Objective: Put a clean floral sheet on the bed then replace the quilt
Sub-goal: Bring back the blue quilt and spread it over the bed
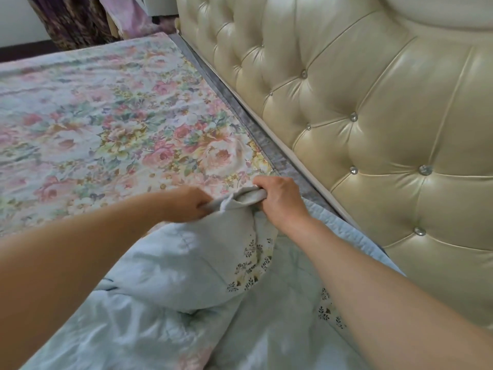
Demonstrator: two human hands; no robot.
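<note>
Cream, button-tufted padding of a headboard (pixel 373 116) fills the right side of the view, and a bed runs along its foot, seen from above through a head-worn camera. Across the bed lies the floral sheet (pixel 106 116), printed with pink roses and green leaves on a pale ground; it looks spread flat and fairly smooth over the part of the bed that shows, reaching up to a narrow grey strip of mattress edge (pixel 240 113) that remains bare beside the headboard. Nearer the viewer, the quilt (pixel 173 276), pale blue-green with small dark sprigs on one face, sits bunched and folded in a heap on the near end of the bed. Both bare arms reach forward into it. The left hand (pixel 186 204) and the right hand (pixel 280 201) sit close together, each with its fingers (pixel 262 186) curled shut around a rolled edge of the quilt, lifting that edge slightly above the sheet. Judging from this, the first half of the job, laying the clean sheet, appears done, though the far edges and corners lie outside the view and any tucking cannot be confirmed. What seems left is the second half: the quilt is gripped but not yet opened out or drawn across the bed. Dark patterned fabric (pixel 74 20) hangs in the top left background.
</note>
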